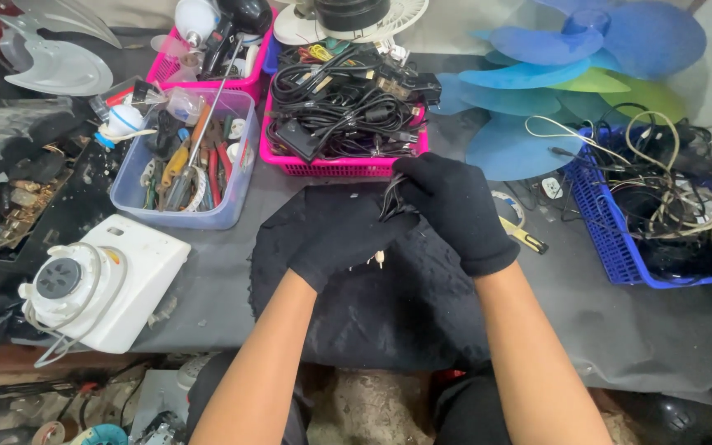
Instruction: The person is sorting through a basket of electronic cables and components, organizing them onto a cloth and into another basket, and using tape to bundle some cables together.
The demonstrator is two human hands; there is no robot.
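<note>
Both gloved hands meet over a black cloth on the grey workbench. The right hand pinches a small bundle of black cable, fingers closed around it; the left hand curls shut beneath, steadying the same bundle. The step appears to be gathering the cable, which calls for a firm grip. Behind stands a pink mesh basket of glossy, tangled cords.

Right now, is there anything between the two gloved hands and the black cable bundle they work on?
Nothing visible. The right hand already grips the black cable bundle, and the left hand touches it from below, over the dark cloth.
</note>
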